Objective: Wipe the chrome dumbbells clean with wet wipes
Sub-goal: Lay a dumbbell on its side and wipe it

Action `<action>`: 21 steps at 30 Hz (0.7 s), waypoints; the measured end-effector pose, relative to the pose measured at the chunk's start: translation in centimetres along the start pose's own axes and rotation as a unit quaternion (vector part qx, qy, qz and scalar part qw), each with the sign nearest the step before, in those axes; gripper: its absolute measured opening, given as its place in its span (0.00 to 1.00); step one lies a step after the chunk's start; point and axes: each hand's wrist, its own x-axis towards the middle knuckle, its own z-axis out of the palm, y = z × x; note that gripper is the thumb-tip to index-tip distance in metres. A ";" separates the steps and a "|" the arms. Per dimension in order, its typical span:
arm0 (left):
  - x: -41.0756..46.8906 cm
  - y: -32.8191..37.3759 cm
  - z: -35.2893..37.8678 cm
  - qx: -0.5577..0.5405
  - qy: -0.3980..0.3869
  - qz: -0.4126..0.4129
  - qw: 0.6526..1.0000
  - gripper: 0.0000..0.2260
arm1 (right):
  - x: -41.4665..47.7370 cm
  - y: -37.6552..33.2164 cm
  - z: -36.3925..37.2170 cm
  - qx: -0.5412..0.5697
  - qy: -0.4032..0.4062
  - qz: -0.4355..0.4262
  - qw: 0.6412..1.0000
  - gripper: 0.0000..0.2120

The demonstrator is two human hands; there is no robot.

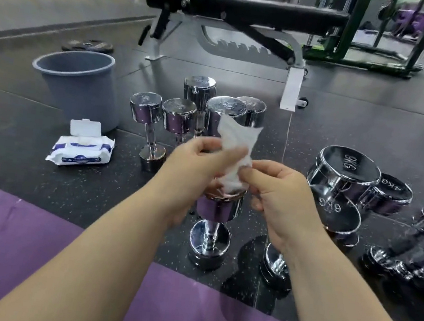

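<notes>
purple foam mat up front, then black speckled rubber floor. left hand + right hand both pinch a crumpled white wet wipe right atop the nearest upright chrome dumbbell. prob mid-job imo, can't tell which r done. further back: other chrome dumbbells, open white wipes pack, grey plastic bin, black padded gym bench.

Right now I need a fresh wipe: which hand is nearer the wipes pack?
Left. The left hand grips the wipe to the right of the wipes pack; the right hand pinches the same wipe farther right.
</notes>
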 end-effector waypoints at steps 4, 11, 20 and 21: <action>-0.1 -0.4 -0.5 0.086 0.024 0.004 0.996 0.06 | 0.5 0.2 -0.7 0.028 0.002 0.040 0.999 0.05; -0.3 -0.5 -0.7 0.173 0.024 0.045 0.984 0.07 | 0.3 0.0 -0.7 0.028 0.007 0.026 0.999 0.02; -0.1 -0.1 -1.0 0.081 0.036 -0.013 0.996 0.05 | 0.5 -0.7 -0.2 0.066 -0.015 0.004 0.998 0.08; -0.1 0.0 -1.0 0.081 0.052 -0.014 0.995 0.02 | 0.6 -0.8 -0.3 0.084 0.000 0.003 0.996 0.08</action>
